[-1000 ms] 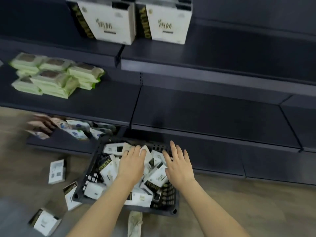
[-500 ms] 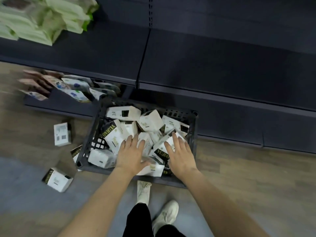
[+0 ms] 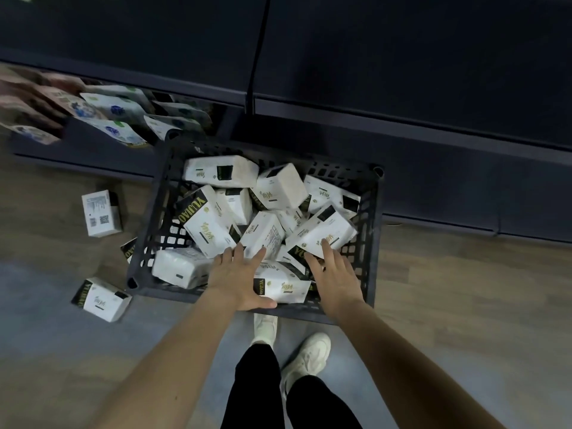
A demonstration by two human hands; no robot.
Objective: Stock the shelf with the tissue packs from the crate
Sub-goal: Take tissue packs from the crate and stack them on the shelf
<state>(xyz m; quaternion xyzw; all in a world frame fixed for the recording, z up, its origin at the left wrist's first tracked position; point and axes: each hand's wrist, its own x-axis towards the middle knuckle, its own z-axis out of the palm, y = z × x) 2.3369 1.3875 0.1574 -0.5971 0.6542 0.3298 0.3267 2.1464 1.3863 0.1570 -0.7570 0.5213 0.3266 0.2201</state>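
Note:
A black slatted crate (image 3: pixel 373 212) stands on the floor in front of the dark shelf (image 3: pixel 402 72). Several white tissue packs with black-and-gold ends lie jumbled inside it. My left hand (image 3: pixel 240 275) hovers with fingers spread over the near middle of the crate, thumb beside a pack (image 3: pixel 283 287) at the near wall. My right hand (image 3: pixel 335 278) is also spread flat, its fingertips touching a pack (image 3: pixel 322 235) on the right. Neither hand grips anything.
Three tissue packs lie on the floor left of the crate: one (image 3: pixel 100 213) upright, one (image 3: pixel 103 298) near the corner, one (image 3: pixel 128 249) half hidden by the crate. Colourful pouches (image 3: pixel 117 119) fill the bottom shelf at left. My shoes (image 3: pixel 306 357) stand just behind the crate.
The view has tilted further down, losing the upper shelves. Both hands have drawn back toward the crate's near edge, still spread and holding nothing.

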